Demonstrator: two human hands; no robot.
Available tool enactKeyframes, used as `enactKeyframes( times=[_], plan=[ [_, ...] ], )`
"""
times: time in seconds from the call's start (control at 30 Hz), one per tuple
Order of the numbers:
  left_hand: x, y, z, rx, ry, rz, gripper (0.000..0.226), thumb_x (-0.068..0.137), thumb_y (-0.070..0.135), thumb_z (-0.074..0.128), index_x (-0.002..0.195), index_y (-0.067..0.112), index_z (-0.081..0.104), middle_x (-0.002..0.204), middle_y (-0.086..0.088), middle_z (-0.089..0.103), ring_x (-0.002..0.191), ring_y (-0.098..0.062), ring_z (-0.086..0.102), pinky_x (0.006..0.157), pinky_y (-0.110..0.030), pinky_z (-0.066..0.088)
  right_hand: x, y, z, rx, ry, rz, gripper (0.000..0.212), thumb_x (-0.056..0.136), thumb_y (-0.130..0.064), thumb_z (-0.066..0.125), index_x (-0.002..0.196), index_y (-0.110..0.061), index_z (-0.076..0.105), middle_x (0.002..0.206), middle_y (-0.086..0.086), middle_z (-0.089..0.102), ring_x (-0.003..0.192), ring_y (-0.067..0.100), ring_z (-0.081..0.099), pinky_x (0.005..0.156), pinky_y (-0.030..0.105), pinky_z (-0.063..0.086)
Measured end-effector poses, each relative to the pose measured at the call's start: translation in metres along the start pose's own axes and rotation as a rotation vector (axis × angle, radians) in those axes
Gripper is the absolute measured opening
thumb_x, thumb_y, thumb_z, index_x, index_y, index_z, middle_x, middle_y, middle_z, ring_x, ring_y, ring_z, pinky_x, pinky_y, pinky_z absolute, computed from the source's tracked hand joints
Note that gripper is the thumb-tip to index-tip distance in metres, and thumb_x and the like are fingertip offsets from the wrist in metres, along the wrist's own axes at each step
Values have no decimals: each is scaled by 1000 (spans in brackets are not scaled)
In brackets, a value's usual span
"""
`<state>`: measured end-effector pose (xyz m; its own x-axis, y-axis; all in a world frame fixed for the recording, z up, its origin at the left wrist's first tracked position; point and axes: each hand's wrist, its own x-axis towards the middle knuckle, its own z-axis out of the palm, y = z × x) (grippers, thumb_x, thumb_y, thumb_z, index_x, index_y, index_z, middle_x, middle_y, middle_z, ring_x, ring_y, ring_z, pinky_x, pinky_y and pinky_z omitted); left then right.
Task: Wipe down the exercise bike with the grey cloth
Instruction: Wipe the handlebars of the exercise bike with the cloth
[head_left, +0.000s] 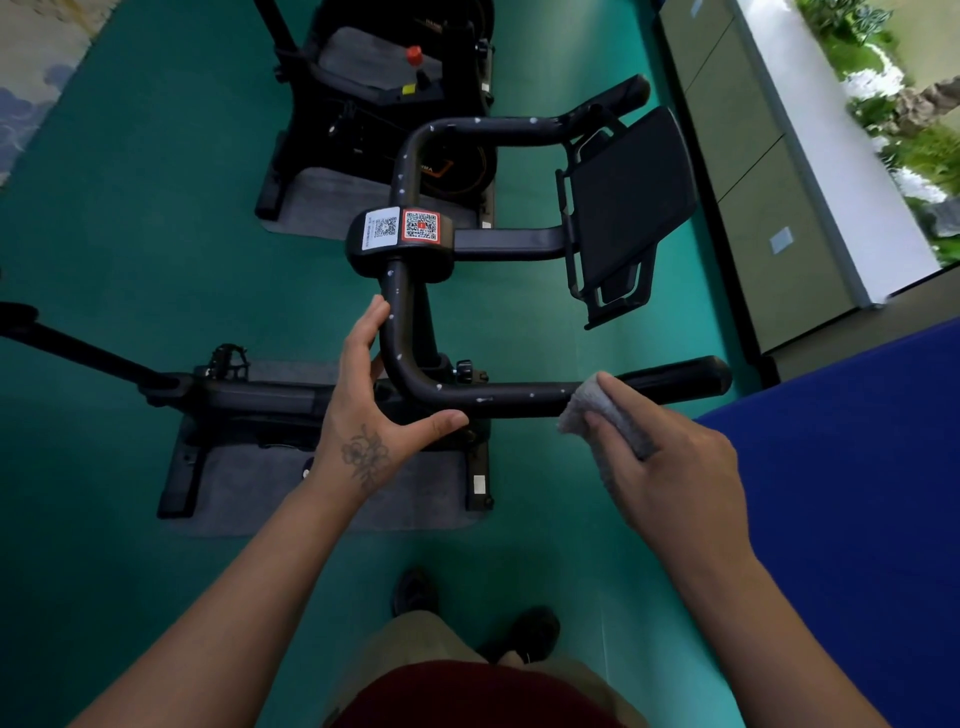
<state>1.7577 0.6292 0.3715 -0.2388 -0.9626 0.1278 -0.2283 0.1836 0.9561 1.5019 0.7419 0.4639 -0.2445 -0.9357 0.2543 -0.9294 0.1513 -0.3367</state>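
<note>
Over the green floor, two hands work on the black exercise bike.

At left, the left hand is released, its straight fingers and spread thumb resting against the bend of the handlebar, which is flecked with white spots. Above it, two QR-code stickers sit on the centre clamp, and the tablet holder stands beyond, nothing in it. To the right, the right hand grasps the grey cloth and presses it on the near handlebar arm. A blue surface lies at far right.
</note>
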Motion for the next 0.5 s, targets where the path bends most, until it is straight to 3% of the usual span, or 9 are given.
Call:
enactKeyframes(
  times=[0.23, 0.4, 0.5],
  plan=[
    [0, 0, 0, -14, 5, -8, 125, 69, 50, 98, 167, 27, 24, 175, 9, 24, 159, -17, 33, 126, -54, 37, -7, -23, 32, 109, 28, -4, 46, 96, -32, 78, 138, -18, 69, 89, -2, 78, 70, 17, 71, 62, 40, 61],
    [-1, 0, 0, 1, 4, -8, 125, 71, 47, 100, 167, 27, 23, 175, 8, 23, 161, -16, 30, 127, -54, 36, -1, -30, 35, 94, 3, -48, 44, 94, -33, 80, 134, -20, 71, 107, -2, 80, 86, 19, 76, 72, 37, 63],
    [0, 0, 0, 0, 9, -16, 125, 70, 50, 99, 167, 28, 24, 175, 9, 23, 160, -16, 31, 127, -53, 36, 2, -21, 23, 69, -25, -15, 44, 95, -35, 77, 136, -23, 70, 101, -6, 80, 78, 13, 73, 69, 33, 61]
  ],
)
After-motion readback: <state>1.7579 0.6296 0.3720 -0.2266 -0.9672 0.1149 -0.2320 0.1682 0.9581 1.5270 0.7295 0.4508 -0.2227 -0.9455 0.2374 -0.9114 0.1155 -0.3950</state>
